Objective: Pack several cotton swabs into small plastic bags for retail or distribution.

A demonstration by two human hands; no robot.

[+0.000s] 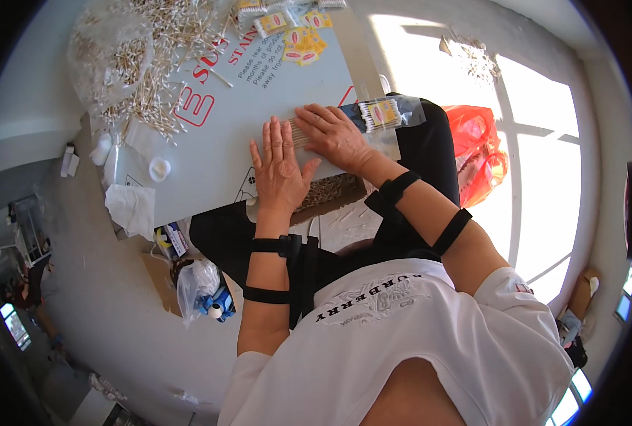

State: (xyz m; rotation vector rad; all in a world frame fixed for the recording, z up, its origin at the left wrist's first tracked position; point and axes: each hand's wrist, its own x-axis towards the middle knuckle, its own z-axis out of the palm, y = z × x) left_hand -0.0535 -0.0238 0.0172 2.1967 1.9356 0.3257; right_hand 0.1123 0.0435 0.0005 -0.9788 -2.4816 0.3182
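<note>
My left hand (pixel 282 165) lies flat on the grey-white board (pixel 220 160), fingers stretched out and pointing away from me. Beside it my right hand (pixel 333 138) presses down with its fingers extended, palm over a row of cotton swabs (pixel 300 135). Only part of that row shows between the two hands. Just past the right hand, a clear packet of cotton swabs (pixel 381 113) with a yellow label rests at the board's right side, on a dark blue piece.
A large heap of loose cotton swabs (pixel 163 92) covers the board's far left. Yellow label cards (pixel 303 46) and filled packets (pixel 272 23) lie at the back. A small white cup (pixel 159 169) and a tissue (pixel 131 209) sit left. A red plastic bag (pixel 476 145) stands on the right.
</note>
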